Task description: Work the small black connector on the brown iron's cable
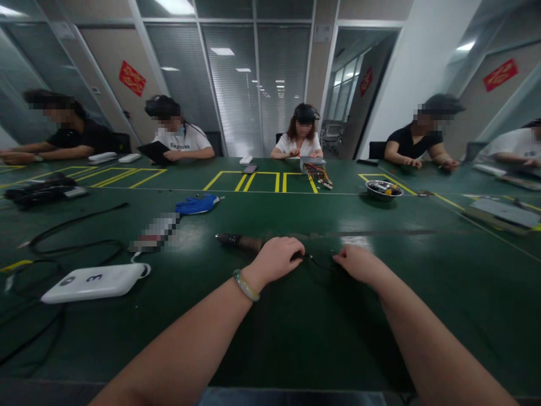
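A dark power tool, which looks like an electric screwdriver (245, 242), lies on the green table with its narrow black tip to the left. My left hand (276, 256), wearing a bracelet on the wrist, is wrapped over its right end and hides that part. A thin black cable (320, 264) runs from beside my left fingers toward my right hand (355, 262). The right fingers are pinched together at the cable, and its far end is hidden under them. A blue glove (196, 204) lies beyond the tool to the left.
On the left are a white power bank (97, 282) marked 3, a phone (156, 231) and looped black cables (76, 248). A metal bowl (384, 190) with small items stands at the right. Several people sit opposite, one behind a metal box with wires (313, 165).
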`<act>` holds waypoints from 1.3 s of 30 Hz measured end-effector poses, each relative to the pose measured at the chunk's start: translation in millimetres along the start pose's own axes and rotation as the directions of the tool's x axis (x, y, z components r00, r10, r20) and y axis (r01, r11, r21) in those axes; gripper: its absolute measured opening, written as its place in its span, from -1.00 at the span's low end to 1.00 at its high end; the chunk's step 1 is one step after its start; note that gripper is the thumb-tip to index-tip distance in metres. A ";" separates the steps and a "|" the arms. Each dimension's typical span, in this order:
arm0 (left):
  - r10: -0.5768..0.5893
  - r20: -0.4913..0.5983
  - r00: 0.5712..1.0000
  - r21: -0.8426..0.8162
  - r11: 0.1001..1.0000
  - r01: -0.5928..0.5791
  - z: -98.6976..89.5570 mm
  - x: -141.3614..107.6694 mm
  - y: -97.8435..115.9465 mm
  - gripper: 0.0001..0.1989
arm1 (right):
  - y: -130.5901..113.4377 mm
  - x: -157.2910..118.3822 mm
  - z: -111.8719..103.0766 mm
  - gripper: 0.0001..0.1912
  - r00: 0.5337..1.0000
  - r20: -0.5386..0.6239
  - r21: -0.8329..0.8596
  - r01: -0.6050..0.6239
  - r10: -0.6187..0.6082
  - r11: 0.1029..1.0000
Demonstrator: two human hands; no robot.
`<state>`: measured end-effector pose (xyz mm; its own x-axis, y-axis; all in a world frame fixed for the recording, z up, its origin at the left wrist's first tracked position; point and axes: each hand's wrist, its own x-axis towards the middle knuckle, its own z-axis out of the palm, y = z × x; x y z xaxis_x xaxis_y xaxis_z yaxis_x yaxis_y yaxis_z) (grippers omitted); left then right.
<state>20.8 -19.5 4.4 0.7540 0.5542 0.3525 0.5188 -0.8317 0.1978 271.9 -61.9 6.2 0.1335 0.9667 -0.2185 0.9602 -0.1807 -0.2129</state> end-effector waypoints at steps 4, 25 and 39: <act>-0.022 -0.001 1.000 0.009 1.000 0.022 -0.4 -1.0 -0.4 -0.81 | 4.1 8.3 3.3 -0.71 0.994 -0.094 0.117 -0.043 0.054 0.992; 0.046 -0.008 0.999 -0.027 0.999 -0.047 2.3 0.8 -8.6 -0.88 | -45.7 -19.1 2.5 -0.86 0.822 0.007 0.631 0.438 -0.569 0.640; 0.075 0.011 0.997 -0.102 0.992 -0.074 0.3 0.6 -11.4 -0.90 | -50.8 -23.2 6.5 -0.90 0.651 -0.001 0.551 0.634 -0.759 0.543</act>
<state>15.5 -9.7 2.1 0.7952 0.4904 0.3565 0.4182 -0.8694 0.2631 218.5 -76.3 15.9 -0.6417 0.7667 0.0199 0.4708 0.4144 -0.7789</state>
